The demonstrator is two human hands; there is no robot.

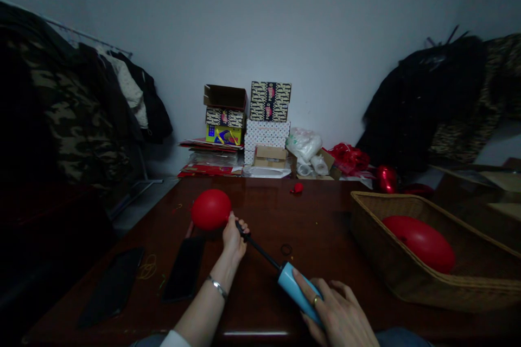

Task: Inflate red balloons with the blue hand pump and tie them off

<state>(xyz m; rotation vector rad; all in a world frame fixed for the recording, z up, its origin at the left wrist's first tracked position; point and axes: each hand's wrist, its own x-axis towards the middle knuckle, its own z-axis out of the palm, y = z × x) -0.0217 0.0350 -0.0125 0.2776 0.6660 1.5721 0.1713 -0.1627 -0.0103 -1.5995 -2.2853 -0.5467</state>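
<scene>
Left hand fingers closed around pump nozzle at red balloon, right hand fingers wrapped on blue pump, above bench.

Dim indoor view with underexposed, near-black left and right margins; the wall is evenly lit, the table shows faint glare along its near edge, and wide-angle distortion bends the periphery.

left hand: pinches red balloon on nozzle | right hand: grips blue pump
</scene>
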